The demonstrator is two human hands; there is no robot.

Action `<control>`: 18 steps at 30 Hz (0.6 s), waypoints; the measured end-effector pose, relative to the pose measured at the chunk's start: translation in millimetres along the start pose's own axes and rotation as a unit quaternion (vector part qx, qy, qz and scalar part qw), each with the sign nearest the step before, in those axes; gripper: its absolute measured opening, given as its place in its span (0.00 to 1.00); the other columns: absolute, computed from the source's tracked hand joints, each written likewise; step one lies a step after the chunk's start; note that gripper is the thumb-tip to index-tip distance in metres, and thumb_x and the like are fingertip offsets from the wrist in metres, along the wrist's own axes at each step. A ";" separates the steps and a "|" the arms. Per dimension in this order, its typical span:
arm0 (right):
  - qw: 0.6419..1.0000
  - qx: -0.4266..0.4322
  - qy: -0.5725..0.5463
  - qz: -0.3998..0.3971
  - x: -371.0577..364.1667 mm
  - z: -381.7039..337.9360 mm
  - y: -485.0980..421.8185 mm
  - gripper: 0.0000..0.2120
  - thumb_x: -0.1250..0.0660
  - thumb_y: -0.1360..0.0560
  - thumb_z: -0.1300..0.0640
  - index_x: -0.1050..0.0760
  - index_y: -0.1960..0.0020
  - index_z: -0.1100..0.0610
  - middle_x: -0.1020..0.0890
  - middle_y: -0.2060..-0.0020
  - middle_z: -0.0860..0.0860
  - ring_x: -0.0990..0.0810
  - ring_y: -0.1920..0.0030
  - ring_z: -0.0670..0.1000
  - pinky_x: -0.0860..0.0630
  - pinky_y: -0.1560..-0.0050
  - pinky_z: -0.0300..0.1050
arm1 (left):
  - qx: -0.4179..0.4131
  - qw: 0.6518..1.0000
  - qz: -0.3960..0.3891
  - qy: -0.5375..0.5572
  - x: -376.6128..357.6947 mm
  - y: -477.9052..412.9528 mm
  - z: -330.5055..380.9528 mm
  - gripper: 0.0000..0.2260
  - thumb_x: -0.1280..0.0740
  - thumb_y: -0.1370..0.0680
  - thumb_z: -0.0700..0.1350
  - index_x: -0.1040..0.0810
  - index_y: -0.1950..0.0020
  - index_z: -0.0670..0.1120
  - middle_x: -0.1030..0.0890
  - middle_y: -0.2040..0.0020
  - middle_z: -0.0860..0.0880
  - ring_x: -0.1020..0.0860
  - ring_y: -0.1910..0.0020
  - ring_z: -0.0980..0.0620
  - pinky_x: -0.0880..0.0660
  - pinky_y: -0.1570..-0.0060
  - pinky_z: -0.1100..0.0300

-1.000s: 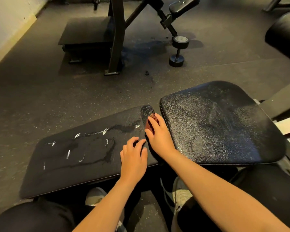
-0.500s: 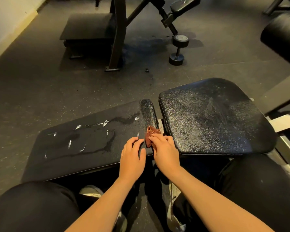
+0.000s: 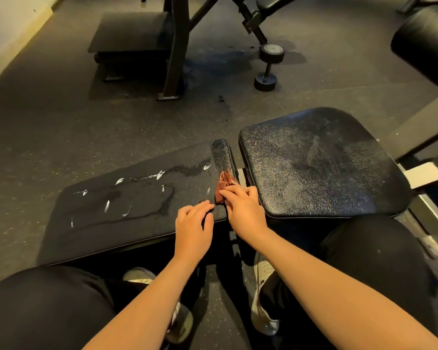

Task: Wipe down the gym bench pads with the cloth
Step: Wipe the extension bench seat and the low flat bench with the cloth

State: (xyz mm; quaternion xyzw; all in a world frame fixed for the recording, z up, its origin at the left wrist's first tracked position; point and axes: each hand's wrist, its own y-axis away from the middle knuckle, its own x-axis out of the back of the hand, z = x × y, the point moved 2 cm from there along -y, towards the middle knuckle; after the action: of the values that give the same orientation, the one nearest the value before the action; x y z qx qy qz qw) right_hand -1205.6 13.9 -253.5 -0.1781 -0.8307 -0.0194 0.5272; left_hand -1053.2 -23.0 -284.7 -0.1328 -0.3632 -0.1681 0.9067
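R hand (image 3: pixel 243 210) pinches cloth (image 3: pixel 223 184) at long pad (image 3: pixel 127 205) end edge, beside seat pad (image 3: pixel 319 168); L hand (image 3: pixel 194 226) rests flat, fingers relaxed. Cloth drawn nearward since prior frames: edge pass likely near done, streaks (image 3: pixel 159 175) remain.

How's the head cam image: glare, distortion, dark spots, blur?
Head view: dim, warm light, with a broad sheen on the seat pad and small white glints on the wet long pad. Head view: wide-angle bowing shows at the wall base, top left. Head view: the cloth and the right hand pinching it are sharp; the space under the pads is near black.
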 end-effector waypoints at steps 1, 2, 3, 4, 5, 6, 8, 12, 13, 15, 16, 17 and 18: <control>1.000 0.001 0.012 0.010 1.8 -1.7 7.2 0.12 0.37 0.19 0.54 0.22 0.38 0.45 0.25 0.39 0.38 0.33 0.44 0.51 0.25 0.64 0.47 | 0.004 1.000 -0.006 -0.001 -0.3 2.1 0.3 0.14 0.37 0.17 0.46 0.21 0.33 0.52 0.23 0.32 0.58 0.33 0.36 0.55 0.33 0.31 0.49; 0.999 0.001 0.025 0.020 3.1 -3.7 14.0 0.11 0.37 0.20 0.53 0.22 0.40 0.44 0.25 0.40 0.38 0.33 0.46 0.51 0.27 0.67 0.46 | 0.004 1.000 -0.013 -0.004 -0.6 4.7 0.8 0.14 0.38 0.17 0.46 0.22 0.32 0.52 0.24 0.30 0.57 0.33 0.34 0.54 0.34 0.31 0.49; 0.999 0.005 0.036 0.026 3.1 -6.1 21.0 0.10 0.36 0.21 0.53 0.22 0.41 0.45 0.25 0.42 0.38 0.32 0.47 0.51 0.28 0.70 0.45 | 0.004 1.000 -0.020 -0.010 -1.5 7.0 1.0 0.15 0.38 0.17 0.46 0.23 0.30 0.52 0.26 0.29 0.57 0.33 0.33 0.52 0.35 0.30 0.49; 0.999 0.014 0.043 0.028 1.9 -9.4 29.0 0.10 0.36 0.21 0.54 0.22 0.42 0.45 0.25 0.42 0.39 0.32 0.49 0.51 0.30 0.72 0.44 | 0.004 1.000 -0.025 -0.015 -2.3 9.3 1.8 0.16 0.38 0.17 0.46 0.23 0.30 0.52 0.27 0.28 0.57 0.33 0.32 0.51 0.36 0.29 0.49; 0.998 0.027 0.043 0.025 -1.1 -12.8 36.6 0.09 0.35 0.21 0.54 0.22 0.42 0.46 0.25 0.43 0.40 0.32 0.49 0.52 0.33 0.74 0.43 | 0.009 0.999 -0.028 -0.017 -3.4 10.3 3.3 0.16 0.39 0.16 0.46 0.24 0.29 0.53 0.28 0.27 0.57 0.33 0.31 0.51 0.36 0.29 0.49; 0.998 0.039 0.033 0.021 -4.9 -16.2 43.5 0.09 0.35 0.22 0.55 0.22 0.42 0.46 0.25 0.43 0.40 0.32 0.50 0.52 0.34 0.76 0.43 | 0.018 0.999 -0.028 -0.017 -4.3 10.7 5.1 0.16 0.39 0.16 0.45 0.24 0.29 0.53 0.28 0.27 0.57 0.34 0.30 0.50 0.37 0.29 0.50; 0.999 0.039 -0.004 0.013 -9.4 -19.6 49.2 0.10 0.34 0.21 0.55 0.22 0.41 0.47 0.25 0.43 0.42 0.31 0.49 0.53 0.31 0.74 0.44 | 0.038 0.999 -0.024 -0.008 -4.4 9.1 9.4 0.17 0.41 0.17 0.44 0.24 0.29 0.53 0.27 0.27 0.56 0.33 0.30 0.50 0.38 0.30 0.51; 0.993 -0.017 -0.092 0.075 2.4 -11.4 28.8 0.11 0.32 0.22 0.58 0.19 0.40 0.52 0.22 0.45 0.46 0.27 0.46 0.54 0.29 0.51 0.42 | 0.037 0.999 -0.024 0.017 -2.1 6.9 5.3 0.16 0.41 0.16 0.45 0.24 0.29 0.51 0.26 0.28 0.55 0.32 0.30 0.50 0.37 0.29 0.52; 0.990 -0.042 -0.101 0.086 6.3 -7.5 22.8 0.12 0.32 0.21 0.58 0.19 0.38 0.53 0.22 0.44 0.48 0.27 0.45 0.55 0.32 0.50 0.41 | 0.034 0.999 -0.027 0.025 -1.4 7.2 2.9 0.16 0.42 0.15 0.46 0.24 0.29 0.51 0.26 0.28 0.55 0.33 0.29 0.51 0.37 0.28 0.52; 0.992 -0.072 -0.081 0.064 10.3 -4.8 15.8 0.14 0.34 0.20 0.56 0.21 0.35 0.54 0.24 0.40 0.48 0.29 0.42 0.55 0.31 0.50 0.44 | 0.036 0.998 -0.033 0.041 -0.2 9.2 1.3 0.16 0.43 0.15 0.46 0.25 0.28 0.50 0.26 0.28 0.54 0.34 0.28 0.52 0.38 0.26 0.53; 0.995 -0.068 -0.049 0.045 8.7 -6.9 15.4 0.14 0.35 0.19 0.55 0.22 0.34 0.53 0.25 0.39 0.49 0.30 0.41 0.55 0.27 0.51 0.46 | 0.038 0.997 -0.036 0.049 0.5 10.8 1.7 0.17 0.43 0.15 0.46 0.25 0.28 0.50 0.26 0.28 0.54 0.34 0.28 0.53 0.39 0.26 0.55; 0.998 -0.057 -0.015 0.025 5.8 -10.2 16.5 0.15 0.36 0.19 0.55 0.23 0.34 0.52 0.25 0.38 0.48 0.31 0.41 0.55 0.24 0.54 0.49 | 0.041 0.997 -0.038 0.058 1.4 12.0 2.8 0.17 0.43 0.15 0.46 0.25 0.27 0.50 0.26 0.28 0.54 0.34 0.28 0.53 0.40 0.26 0.58; 0.999 -0.046 0.012 0.009 3.0 -13.8 18.0 0.15 0.36 0.19 0.55 0.23 0.33 0.51 0.26 0.38 0.48 0.32 0.41 0.55 0.23 0.56 0.51 | 0.045 0.996 -0.039 0.067 2.4 13.3 3.7 0.17 0.43 0.15 0.46 0.26 0.27 0.50 0.26 0.28 0.54 0.35 0.28 0.54 0.41 0.27 0.60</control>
State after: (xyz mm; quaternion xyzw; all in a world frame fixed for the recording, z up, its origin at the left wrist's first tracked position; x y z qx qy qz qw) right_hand -1189.1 28.6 -247.6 -0.2094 -0.8211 -0.0553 0.5280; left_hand -1048.4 -10.1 -282.0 -0.0658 -0.3142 -0.1954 0.9267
